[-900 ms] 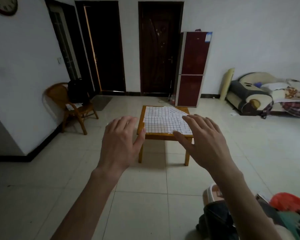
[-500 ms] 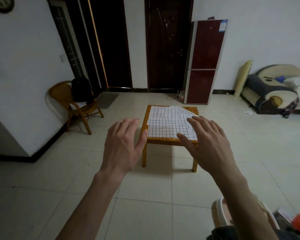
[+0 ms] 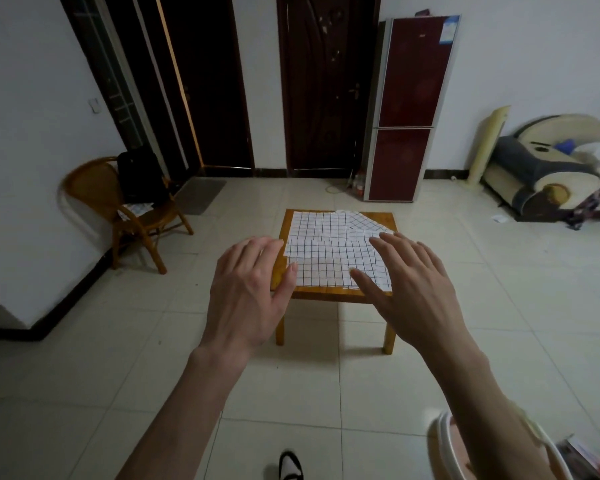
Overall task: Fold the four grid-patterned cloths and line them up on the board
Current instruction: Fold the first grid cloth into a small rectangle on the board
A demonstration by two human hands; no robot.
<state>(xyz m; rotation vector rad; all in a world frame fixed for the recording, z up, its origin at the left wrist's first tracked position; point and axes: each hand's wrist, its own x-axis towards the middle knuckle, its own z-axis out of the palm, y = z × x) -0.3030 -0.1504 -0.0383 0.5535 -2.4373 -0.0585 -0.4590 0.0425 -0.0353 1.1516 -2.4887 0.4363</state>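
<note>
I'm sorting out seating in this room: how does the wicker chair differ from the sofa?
The wicker chair stands by the left wall; the sofa sits by the right one. The chair is open brown woven cane on thin legs; the sofa is padded, cream and dark, and low to the floor. The chair carries a black bag; the sofa holds loose cloth and bedding. Both have things left on their seats.
</note>
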